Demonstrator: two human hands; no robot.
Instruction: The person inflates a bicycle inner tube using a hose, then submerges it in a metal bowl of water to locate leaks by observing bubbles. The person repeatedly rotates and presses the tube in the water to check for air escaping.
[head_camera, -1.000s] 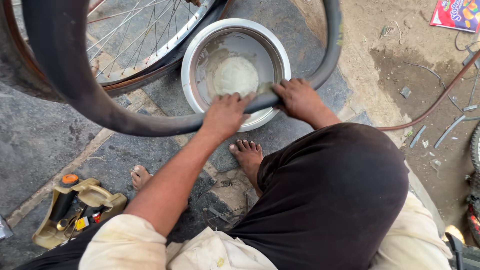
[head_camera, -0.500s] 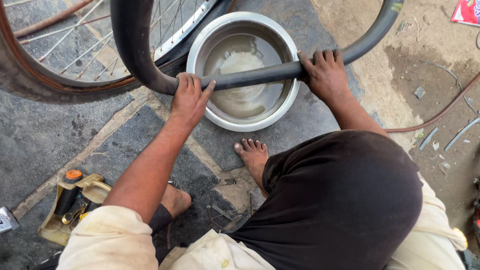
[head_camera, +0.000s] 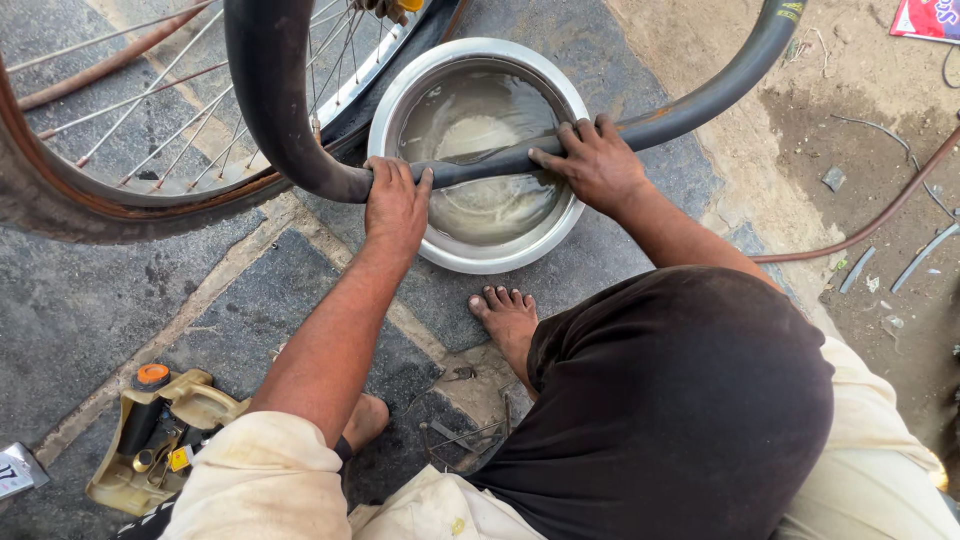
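A black rubber inner tube (head_camera: 290, 110) loops across the ground in a wide curve, its lower stretch pressed flat down into a round steel basin (head_camera: 400, 100) of cloudy water. The basin sits on dark paving stones, its rim bright, the water grey and rippled. The tube's surface looks wet and dull, and it rises thick at the left and thinner toward the upper right.

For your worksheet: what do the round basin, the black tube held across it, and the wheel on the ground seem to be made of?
Basin: looks like metal, probably steel; its silvery rim shines.
Tube: looks like matt black rubber; it curves and flattens where the left hand and right hand press it.
Wheel: thin, shiny metal spokes and rim; the brown-edged tyre is likely rubber.
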